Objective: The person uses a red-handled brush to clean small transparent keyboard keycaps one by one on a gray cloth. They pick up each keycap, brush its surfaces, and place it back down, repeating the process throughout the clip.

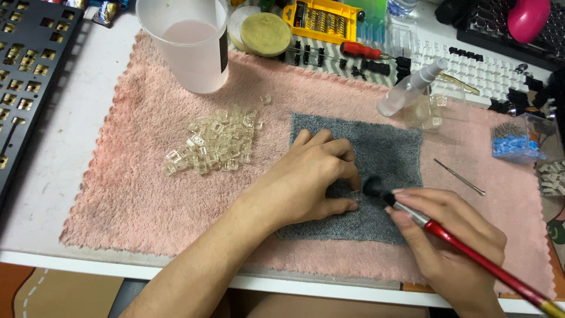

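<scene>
My left hand (315, 176) rests on a small grey cloth (385, 147), fingers curled and pinched at the tips; whatever sits between them is hidden. My right hand (450, 235) grips a red-handled brush (471, 253), whose dark bristle head (372, 186) touches the cloth right beside my left fingertips. The grey cloth lies on a large pink towel (135, 188). A pile of several small clear plastic pieces (215, 141) sits on the towel to the left of my left hand.
A translucent plastic cup (191, 41) stands at the back of the towel. A spray bottle (409, 88), a clear box (432, 109), a thin metal tool (459, 176), a box of blue parts (518, 144), a yellow screwdriver kit (321, 20), a white keyboard (482, 70) and a black keyboard frame (26, 70) surround it.
</scene>
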